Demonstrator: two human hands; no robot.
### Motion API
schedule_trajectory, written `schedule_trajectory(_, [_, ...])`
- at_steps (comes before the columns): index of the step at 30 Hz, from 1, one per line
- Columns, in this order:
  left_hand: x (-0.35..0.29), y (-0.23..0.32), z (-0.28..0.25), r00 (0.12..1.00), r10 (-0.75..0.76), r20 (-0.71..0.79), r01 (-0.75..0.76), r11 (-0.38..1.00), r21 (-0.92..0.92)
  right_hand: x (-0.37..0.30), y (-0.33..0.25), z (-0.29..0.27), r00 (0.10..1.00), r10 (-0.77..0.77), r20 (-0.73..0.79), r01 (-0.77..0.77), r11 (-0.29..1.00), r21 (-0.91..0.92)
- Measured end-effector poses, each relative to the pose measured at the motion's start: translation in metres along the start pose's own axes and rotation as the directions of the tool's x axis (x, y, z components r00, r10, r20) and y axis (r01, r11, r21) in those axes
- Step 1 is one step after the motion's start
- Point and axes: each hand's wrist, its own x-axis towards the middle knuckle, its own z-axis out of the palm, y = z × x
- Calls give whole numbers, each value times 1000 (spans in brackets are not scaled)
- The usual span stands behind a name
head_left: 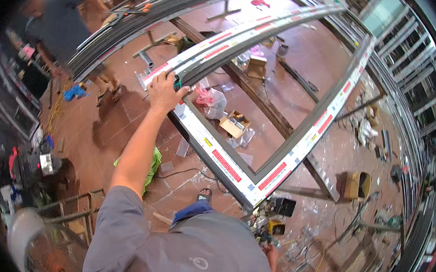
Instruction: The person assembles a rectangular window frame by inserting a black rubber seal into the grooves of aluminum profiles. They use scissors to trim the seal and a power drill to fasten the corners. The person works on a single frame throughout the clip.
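A large metal window frame [236,166], wrapped in white and red protective tape with a dark inner edge, lies raised on supports in front of me. My left hand [165,92] grips its near left corner, fingers curled over the edge. By those fingertips sits a small green piece [177,84], mostly covered. Low by my right side, my right hand [271,254] shows only in part, with curled fingers against something teal that I cannot make out. Just beyond it are a black box-shaped part [284,207] and a yellow and black tool part [276,227].
Dark beams [276,118] run beneath the frame. On the tiled floor lie an open small box [235,124], plastic bags [213,102] and a cardboard box [357,185]. Long metal profiles [134,30] are stacked at far left. Another person [62,21] stands beside them.
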Motion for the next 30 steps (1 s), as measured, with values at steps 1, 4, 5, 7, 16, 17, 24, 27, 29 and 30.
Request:
schedule_trajectory(1, [7, 7, -1, 999, -1, 49, -2, 998, 69, -1, 13, -6, 998, 10, 57, -7, 999, -51])
schedule_trajectory(4, [22, 2, 5, 997, 27, 71, -34, 995, 98, -33, 23, 30, 1000, 7, -31, -9, 998, -61])
schedule_trajectory(5, [23, -6, 14, 998, 34, 54, -36, 999, 39, -31, 32, 29, 999, 41, -33, -44, 996, -72])
schedule_trajectory(7, [15, -11, 17, 991, 84, -102, -92, 993, -76, -47, 31, 36, 991, 87, -100, -97, 991, -91])
schedule_trajectory(16, [-68, -26, 10, 950, -290, 113, 215, 348, -913, -44, -4, 63, 992, 13, -123, -27, 994, -107])
schedule_trajectory(17, [-95, -17, -1, 938, -309, 159, 216, 158, -964, -41, -8, 62, 994, 11, -104, -22, 994, -105])
schedule_trajectory(24, [-318, -16, 19, 305, -63, 950, 672, -693, -262, -6, -60, 62, 998, -47, -42, 39, 984, -175])
schedule_trajectory(27, [-390, -4, 53, 183, -68, 981, 844, -501, -192, 11, -77, 53, 998, -59, 31, 62, 990, -126])
schedule_trajectory(29, [-416, 16, 56, 119, -115, 986, 928, -341, -152, 21, -85, 43, 992, -90, 84, 99, 990, -102])
schedule_trajectory(30, [-423, 26, 57, 87, -130, 988, 954, -275, -120, 22, -90, 40, 994, -84, 65, 90, 992, -91])
